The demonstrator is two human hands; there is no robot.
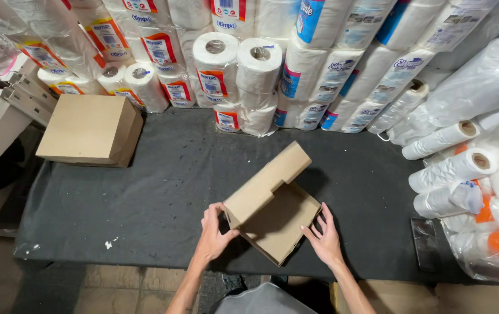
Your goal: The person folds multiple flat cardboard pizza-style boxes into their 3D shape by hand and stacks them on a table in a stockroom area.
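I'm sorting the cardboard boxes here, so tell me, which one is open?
The cardboard box between the left hand and right hand, lid raised. The stack of flat boxes at the table's far left is shut.

Bright overhead light, soft shadows — sharp, edges slightly bowed.

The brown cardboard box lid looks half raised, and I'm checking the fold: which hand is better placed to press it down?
Probably left: the left hand already grips the raised lid's corner on the brown cardboard box.
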